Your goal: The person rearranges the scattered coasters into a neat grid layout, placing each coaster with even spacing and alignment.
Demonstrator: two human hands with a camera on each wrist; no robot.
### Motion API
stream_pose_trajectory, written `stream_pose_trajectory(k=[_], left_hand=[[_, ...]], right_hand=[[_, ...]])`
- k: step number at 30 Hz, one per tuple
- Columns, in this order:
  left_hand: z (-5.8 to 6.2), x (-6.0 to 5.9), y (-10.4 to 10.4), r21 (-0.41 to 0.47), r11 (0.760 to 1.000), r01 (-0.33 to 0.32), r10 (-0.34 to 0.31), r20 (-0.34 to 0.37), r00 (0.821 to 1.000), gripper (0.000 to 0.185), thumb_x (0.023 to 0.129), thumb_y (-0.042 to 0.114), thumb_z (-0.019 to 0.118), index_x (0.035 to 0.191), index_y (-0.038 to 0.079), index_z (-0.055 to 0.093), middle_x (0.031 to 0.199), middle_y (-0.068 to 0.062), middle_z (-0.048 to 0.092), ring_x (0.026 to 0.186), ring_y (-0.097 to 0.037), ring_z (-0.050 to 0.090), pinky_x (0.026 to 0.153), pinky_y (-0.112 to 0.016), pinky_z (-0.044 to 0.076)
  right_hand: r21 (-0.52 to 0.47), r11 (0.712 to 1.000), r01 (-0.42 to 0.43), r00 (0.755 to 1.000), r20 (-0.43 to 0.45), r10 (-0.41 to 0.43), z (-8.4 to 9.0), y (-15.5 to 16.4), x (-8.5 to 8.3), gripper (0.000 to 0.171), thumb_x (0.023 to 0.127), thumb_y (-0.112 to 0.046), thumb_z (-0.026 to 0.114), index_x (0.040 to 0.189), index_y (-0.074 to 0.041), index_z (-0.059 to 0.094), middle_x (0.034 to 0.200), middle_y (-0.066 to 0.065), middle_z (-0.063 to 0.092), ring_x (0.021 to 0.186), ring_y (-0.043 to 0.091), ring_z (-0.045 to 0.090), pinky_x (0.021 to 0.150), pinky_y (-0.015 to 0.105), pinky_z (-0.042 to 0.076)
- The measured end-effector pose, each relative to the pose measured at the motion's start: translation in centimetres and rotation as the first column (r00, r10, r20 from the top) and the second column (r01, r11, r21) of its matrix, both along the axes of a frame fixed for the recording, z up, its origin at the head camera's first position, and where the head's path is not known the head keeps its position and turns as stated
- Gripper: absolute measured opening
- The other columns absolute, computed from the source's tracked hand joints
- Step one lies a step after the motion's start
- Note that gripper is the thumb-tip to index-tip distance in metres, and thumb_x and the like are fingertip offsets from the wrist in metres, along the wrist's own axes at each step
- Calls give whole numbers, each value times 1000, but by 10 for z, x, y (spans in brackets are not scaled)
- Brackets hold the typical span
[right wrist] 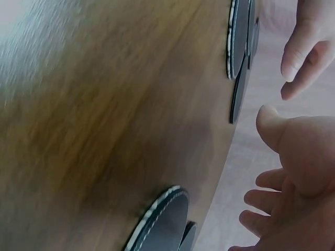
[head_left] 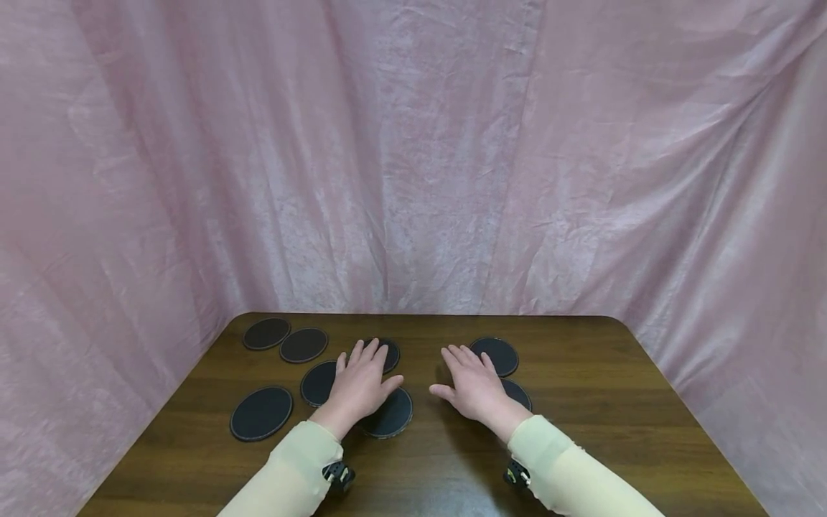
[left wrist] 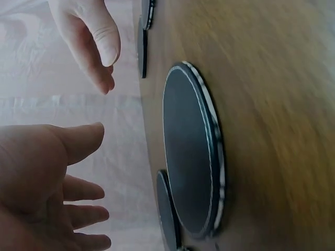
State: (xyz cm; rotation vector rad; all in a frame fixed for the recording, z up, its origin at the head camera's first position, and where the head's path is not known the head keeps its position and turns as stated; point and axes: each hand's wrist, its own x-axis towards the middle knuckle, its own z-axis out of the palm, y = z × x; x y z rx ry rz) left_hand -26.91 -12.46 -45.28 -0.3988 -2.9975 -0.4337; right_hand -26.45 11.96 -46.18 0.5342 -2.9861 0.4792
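Dark round stitched coasters (head_left: 261, 412) under flat hands (head_left: 359, 388)

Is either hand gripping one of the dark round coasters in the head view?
No: the left hand and right hand hover open with straight fingers above the coasters on the table.

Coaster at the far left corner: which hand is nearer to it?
Left. The left hand is a few coasters right of and nearer than the corner coaster; the right hand lies farther right, past the left hand.
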Motion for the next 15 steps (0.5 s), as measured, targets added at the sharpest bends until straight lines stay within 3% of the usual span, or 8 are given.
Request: stream_pose_trajectory(k=[8, 15], left_hand=[[2, 13, -17, -36, 999, -4, 4, -7, 1000, 71, 105, 44, 77, 158, 2, 57, 169, -22, 46, 160, -49, 33, 123, -77, 24], [-3, 22, -27, -54, 999, -5, 6, 30, 1000, 73, 102, 45, 80, 158, 2, 58, 167, -22, 48, 159, -49, 35, 123, -76, 25]], right_hand=[[-1, 999, -54, 999, 8, 54, 3, -13, 10, 78, 106, -47, 75, 164, -2, 49, 170, 20, 46, 159, 40, 39, 128, 67, 25], [3, 996, -89, 996, 17, 89, -2, -24, 15, 79, 104, -48, 76, 164, -3, 50, 169, 19, 47, 159, 40, 40, 128, 66, 26]])
